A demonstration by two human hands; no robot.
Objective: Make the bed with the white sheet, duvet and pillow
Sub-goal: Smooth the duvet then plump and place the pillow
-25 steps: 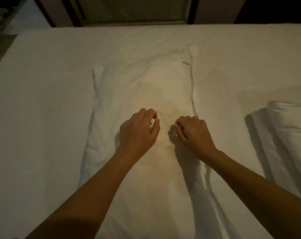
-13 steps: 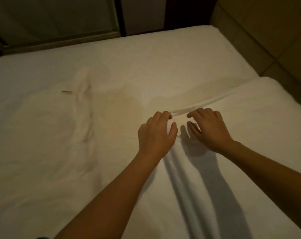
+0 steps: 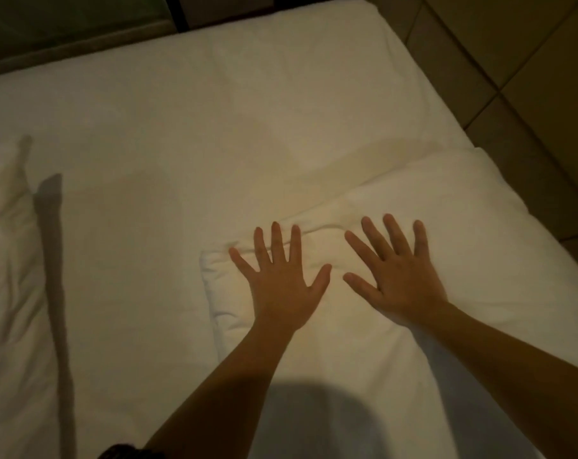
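Note:
A white pillow (image 3: 463, 246) lies on the right side of the bed, on the white sheet (image 3: 181, 144). My left hand (image 3: 281, 283) lies flat on the pillow's near left corner with its fingers spread. My right hand (image 3: 400, 276) rests flat beside it, fingers spread too, nearer the pillow's middle. A second white pillow (image 3: 6, 260) lies at the left edge of the view, with a dark shadow along its right side. I cannot pick out a duvet.
The bed's far edge meets a dark frame (image 3: 75, 44) at the top left. Beige floor tiles (image 3: 529, 77) run along the bed's right side. My shadow falls on the near part of the pillow.
The view has swung right from the left pillow to the right one. Both hands moved onto the right pillow, and their curled fingers have straightened and spread flat.

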